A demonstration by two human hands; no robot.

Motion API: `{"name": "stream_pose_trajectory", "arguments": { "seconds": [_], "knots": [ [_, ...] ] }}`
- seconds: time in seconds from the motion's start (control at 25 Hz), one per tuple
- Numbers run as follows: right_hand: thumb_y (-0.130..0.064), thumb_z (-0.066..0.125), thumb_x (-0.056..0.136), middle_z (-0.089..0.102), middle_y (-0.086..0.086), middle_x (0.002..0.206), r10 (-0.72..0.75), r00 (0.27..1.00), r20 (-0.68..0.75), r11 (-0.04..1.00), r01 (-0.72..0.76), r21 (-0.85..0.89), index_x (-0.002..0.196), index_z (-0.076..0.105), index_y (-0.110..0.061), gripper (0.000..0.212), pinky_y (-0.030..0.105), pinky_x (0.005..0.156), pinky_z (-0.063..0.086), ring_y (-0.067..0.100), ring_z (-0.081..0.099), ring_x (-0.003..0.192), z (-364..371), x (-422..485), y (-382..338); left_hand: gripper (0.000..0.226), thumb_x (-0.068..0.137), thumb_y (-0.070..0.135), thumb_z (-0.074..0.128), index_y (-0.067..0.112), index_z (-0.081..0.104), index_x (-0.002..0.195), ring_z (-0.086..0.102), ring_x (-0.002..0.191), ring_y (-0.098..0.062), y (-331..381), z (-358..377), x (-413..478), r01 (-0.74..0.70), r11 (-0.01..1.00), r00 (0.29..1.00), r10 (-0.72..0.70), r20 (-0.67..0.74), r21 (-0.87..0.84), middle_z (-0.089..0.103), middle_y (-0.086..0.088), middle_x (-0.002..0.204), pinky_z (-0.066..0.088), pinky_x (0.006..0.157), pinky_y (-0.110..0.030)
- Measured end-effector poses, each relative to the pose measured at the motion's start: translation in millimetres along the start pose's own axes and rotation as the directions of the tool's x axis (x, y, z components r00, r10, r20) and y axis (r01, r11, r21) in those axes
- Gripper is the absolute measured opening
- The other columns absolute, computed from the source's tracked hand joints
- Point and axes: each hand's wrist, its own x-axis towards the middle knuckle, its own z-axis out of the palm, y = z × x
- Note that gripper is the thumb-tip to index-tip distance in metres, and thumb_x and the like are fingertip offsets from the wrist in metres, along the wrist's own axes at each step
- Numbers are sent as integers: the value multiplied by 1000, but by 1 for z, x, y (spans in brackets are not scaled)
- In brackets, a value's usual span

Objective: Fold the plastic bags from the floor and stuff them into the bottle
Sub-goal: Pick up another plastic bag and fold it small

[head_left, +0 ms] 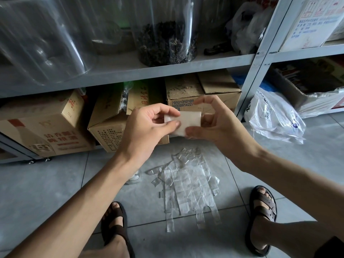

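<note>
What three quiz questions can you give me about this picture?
1. True or false: the folded bag lies on the floor.
2. What lies flat on the floor between the sandals? A) a book B) clear bags C) a cup
3. How many hands pinch the folded bag?
Key: 1. False: the left hand and the right hand hold it up. 2. B. 3. Two.
</note>
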Motion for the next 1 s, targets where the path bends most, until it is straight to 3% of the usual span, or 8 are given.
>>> {"name": "stream_pose_trajectory", "arguments": {
  "seconds": [0.08, 0.2, 0.32, 0.48, 0.6, 0.68, 0.8, 1.0],
  "knots": [
    [13, 70, 80, 72, 20, 86, -42, 999, 1, 998, 42, -38, 112, 52, -11, 44, 40, 77, 61, 27, 72, 79, 1, 0, -1, 21, 79, 1, 79, 17, 76, 92, 75, 87, -15, 1, -1, 1, 25, 1000, 1000, -25, 0, -11, 78, 2, 93, 61, 80, -36],
    [10, 68, 84, 67, -2, 64, -57, 998, 11, 994, 58, -98, 97, 61, -4, 21, 26, 73, 58, 19, 72, 72, 0, -1, 0, 21, 79, -1, 79, 15, 75, 92, 75, 83, -21, 1, 0, 1, 75, 997, 997, -75, -2, -14, 78, -1, 91, 62, 76, -34],
    [9, 67, 85, 59, -8, 57, -22, 1000, -8, 997, 22, -69, 96, 63, 0, 15, 19, 70, 55, 18, 73, 70, 0, -3, -2, 21, 81, 0, 77, 13, 74, 96, 74, 82, -25, 2, 0, 1, 104, 994, 995, -104, 7, -22, 77, -2, 91, 61, 74, -34],
    [13, 65, 85, 52, 4, 62, -10, 997, -77, 999, 12, 33, 97, 60, 0, 18, 23, 71, 57, 22, 72, 69, 3, -4, -1, 38, 83, 3, 75, 16, 64, 117, 74, 83, -23, -1, 3, 0, 211, 962, 977, -210, 24, -175, 77, -7, 96, 59, 71, -25],
    [10, 68, 84, 61, 15, 73, -10, 995, -102, 999, 15, 42, 108, 53, -2, 30, 30, 74, 60, 26, 73, 73, 5, -5, 1, 24, 86, 3, 71, 9, 67, 109, 69, 74, -18, -2, 9, 0, 362, 855, 929, -365, 66, -371, 76, -7, 89, 58, 62, -23],
    [2, 70, 86, 70, 9, 79, 14, 994, -107, 1000, -11, 24, 117, 54, -7, 36, 31, 75, 59, 24, 73, 77, 5, -3, 2, 13, 86, 4, 71, 11, 72, 97, 65, 68, -10, -3, 7, 2, 369, 860, 926, -372, 65, -353, 75, -3, 83, 54, 55, -19],
    [-10, 66, 93, 72, 4, 83, 14, 993, -115, 995, -25, -99, 108, 66, -9, 16, 28, 78, 57, 15, 70, 82, -1, 0, 1, 10, 87, 9, 72, 19, 76, 89, 58, 66, -6, -4, 2, 4, 326, 917, 945, -317, 74, -232, 71, 3, 80, 49, 56, -16],
    [-6, 68, 90, 74, 10, 80, 31, 999, 12, 957, -26, -289, 90, 74, -8, 7, 24, 71, 57, 14, 66, 70, 0, -1, 2, 15, 84, 13, 73, 2, 72, 95, 67, 83, -18, -3, 7, 0, 417, 858, 907, -412, 83, -299, 75, -7, 87, 54, 69, -27]
  ]
}}
